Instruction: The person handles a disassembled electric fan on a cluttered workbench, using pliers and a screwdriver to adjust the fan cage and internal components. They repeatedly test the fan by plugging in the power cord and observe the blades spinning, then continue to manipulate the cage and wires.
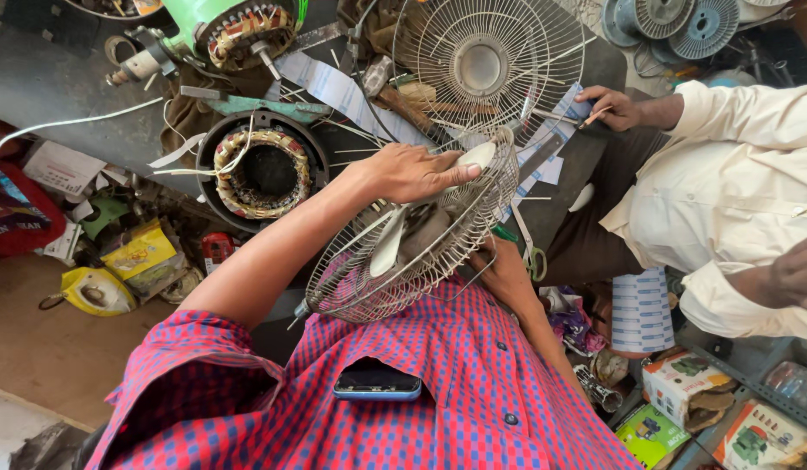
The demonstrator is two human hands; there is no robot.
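Head view, looking down the wearer's chest. A small fan (412,244), in its wire cage with pale blades inside, was held tilted against the red-and-blue checked shirt (473,383), just above the workbench edge. The left hand (416,171) lay on top of the cage, palm down, fingers spread and curled over the wires and one blade tip, pressing rather than clenched. The right hand (506,271) was under the cage's lower right rim, touching it; its fingers were hidden behind the wires, so whether they gripped could not be told. A phone (377,384) sat in the shirt pocket. Beyond the fan, a separate wire guard (489,65) stood on the bench, near the cage. To the left lay a stator (262,170) with copper windings in a dark ring, and farther back a green motor (234,30). White paper strips (342,91) ran between them. At right, another person in a cream shirt (726,200) rested a hand (614,106) on the bench beside the guard, a thin stick between the fingers. Small cartons (682,387) were at lower right
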